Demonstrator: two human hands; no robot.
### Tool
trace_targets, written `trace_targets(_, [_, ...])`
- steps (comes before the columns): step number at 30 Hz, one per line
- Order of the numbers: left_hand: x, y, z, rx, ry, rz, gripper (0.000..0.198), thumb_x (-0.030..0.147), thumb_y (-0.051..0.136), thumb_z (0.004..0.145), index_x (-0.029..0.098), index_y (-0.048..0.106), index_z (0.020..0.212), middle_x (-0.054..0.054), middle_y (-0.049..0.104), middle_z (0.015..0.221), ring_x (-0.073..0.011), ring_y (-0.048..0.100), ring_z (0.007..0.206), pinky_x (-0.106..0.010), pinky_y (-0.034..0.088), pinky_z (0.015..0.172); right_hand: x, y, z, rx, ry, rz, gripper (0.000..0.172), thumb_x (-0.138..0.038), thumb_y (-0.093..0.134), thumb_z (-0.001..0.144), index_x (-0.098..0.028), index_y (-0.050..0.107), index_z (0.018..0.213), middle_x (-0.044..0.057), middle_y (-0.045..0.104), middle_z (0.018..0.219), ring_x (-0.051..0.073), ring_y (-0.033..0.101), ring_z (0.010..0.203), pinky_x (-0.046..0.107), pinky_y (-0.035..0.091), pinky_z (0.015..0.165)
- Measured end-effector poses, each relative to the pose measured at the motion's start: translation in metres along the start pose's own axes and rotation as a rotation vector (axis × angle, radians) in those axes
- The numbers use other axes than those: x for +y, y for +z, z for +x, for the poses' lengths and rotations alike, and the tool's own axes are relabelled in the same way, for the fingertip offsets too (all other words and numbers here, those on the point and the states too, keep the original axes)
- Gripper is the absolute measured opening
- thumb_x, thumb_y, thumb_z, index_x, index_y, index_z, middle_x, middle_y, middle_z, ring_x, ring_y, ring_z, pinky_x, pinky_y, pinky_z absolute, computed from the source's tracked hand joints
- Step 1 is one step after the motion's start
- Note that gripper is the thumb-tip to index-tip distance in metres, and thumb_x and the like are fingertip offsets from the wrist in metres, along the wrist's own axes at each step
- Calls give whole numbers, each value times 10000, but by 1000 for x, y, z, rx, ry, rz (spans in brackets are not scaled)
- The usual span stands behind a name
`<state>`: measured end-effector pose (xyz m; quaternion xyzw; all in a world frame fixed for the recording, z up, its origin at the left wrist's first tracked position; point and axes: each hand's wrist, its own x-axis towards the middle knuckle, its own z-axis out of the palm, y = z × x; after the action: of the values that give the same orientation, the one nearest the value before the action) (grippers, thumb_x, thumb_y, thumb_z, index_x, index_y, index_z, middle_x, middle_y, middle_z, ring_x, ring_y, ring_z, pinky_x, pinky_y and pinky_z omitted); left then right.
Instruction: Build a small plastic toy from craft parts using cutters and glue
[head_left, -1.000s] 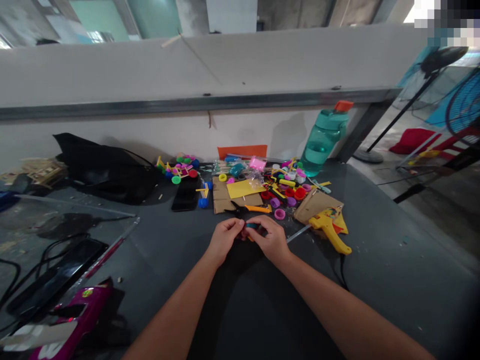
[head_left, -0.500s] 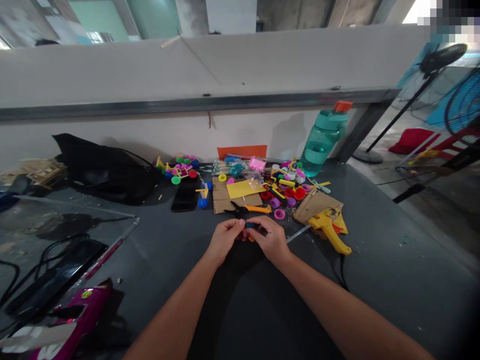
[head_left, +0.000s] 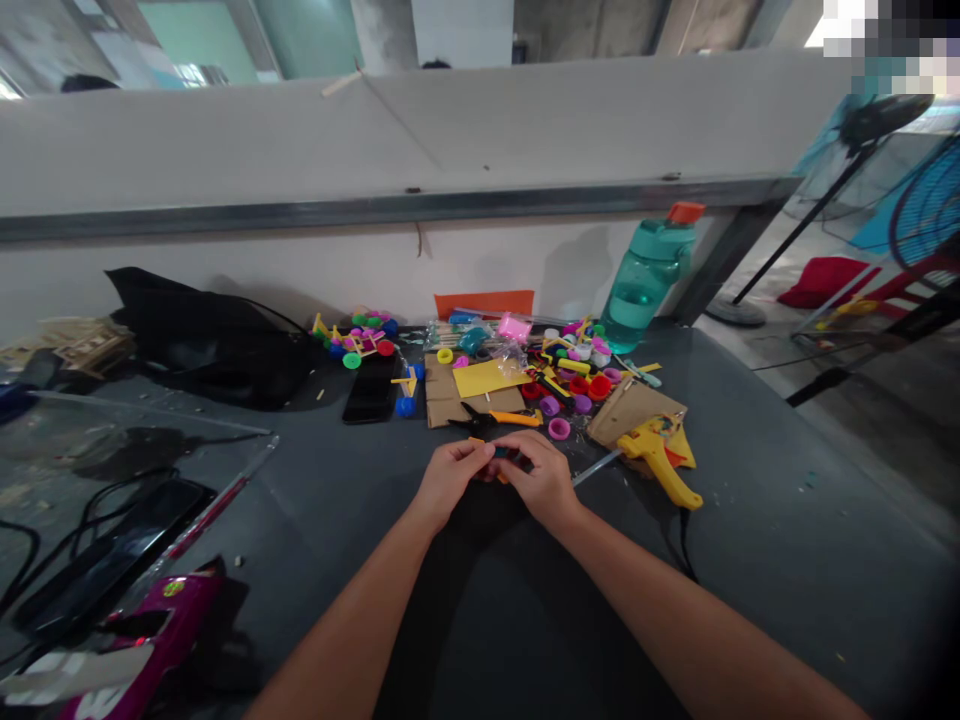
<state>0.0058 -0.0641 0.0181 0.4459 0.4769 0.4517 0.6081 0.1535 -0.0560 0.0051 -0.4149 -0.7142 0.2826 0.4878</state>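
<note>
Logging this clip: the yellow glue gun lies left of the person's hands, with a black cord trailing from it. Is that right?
No: the yellow glue gun lies right of the left hand and right hand, not left of them, as the head view shows. The black cord does trail from it.

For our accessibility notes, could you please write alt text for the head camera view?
A person's left hand and right hand hold a small teal and orange piece above a dark workbench. Just beyond lie scissors, a yellow hot glue gun and colourful bottle caps, with a teal water bottle behind.
</note>
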Motion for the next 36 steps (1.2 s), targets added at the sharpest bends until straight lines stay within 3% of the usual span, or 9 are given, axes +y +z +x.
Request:
trace_targets(6, [-1,-1,0,24,15,22,246,363,664,681,123,643,633,-16,590,575,-107,506,563,-231,397,580,2,2,0,-12,-33,2,169,-198,609,749,-238,666,902,50,639,870,177,593,813,270,502,630])
trace_targets(15, [-1,-2,0,7,12,20,264,391,656,685,127,659,679,-28,611,620,-117,530,591,-232,412,586,2,0,1,-17,-93,6,178,-228,618,768,-269,675,931,31,676,881,185,608,850,346,485,775])
trace_targets(20, [-2,-2,1,17,14,-9,245,371,667,681,128,658,706,-20,601,613,-107,521,580,-227,414,589,1,0,0,7,-61,2,188,-223,620,760,-261,672,936,41,660,889,181,598,849,295,502,673])
trace_targets(26, [-5,-3,1,45,-11,-126,290,412,639,700,123,646,680,-34,605,623,-124,553,590,-263,456,617,-1,-2,1,61,-47,2,144,-222,619,755,-239,672,888,45,651,857,181,597,827,306,503,691])
trace_targets(32, [-5,-3,1,39,6,-108,240,373,667,680,134,647,677,-13,595,615,-103,533,573,-238,434,602,-3,-1,0,32,-3,8,198,-221,616,733,-225,651,928,53,636,880,162,591,746,249,494,556])
trace_targets(36, [-4,-3,1,6,25,-83,234,362,647,707,135,639,651,-4,586,593,-95,522,567,-222,411,586,-3,-1,0,8,-5,8,158,-205,607,752,-232,658,899,45,645,851,169,591,776,264,497,613])
